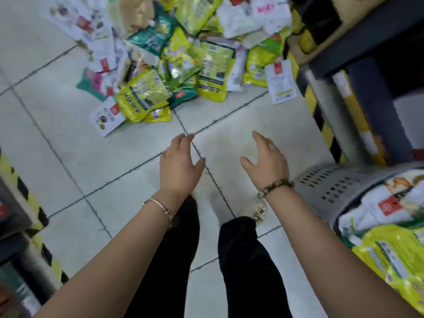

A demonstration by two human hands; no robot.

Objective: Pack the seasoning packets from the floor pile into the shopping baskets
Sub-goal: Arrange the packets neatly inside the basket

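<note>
A pile of seasoning packets [179, 58], yellow-green, teal and white, lies on the tiled floor ahead of me. My left hand [180, 165] and my right hand [267, 162] hover side by side above bare floor, short of the pile, fingers spread and relaxed, holding nothing. A grey perforated shopping basket [330, 184] stands at my right, holding several white and yellow-green packets [390, 237]. A white packet [106, 118] marks the pile's near-left edge.
Shelving with black-and-yellow striped edging [321, 125] runs along the right, and more striped shelf base [43, 246] is at the left. My legs in black trousers and one light shoe [257, 211] stand on the tiles below my hands.
</note>
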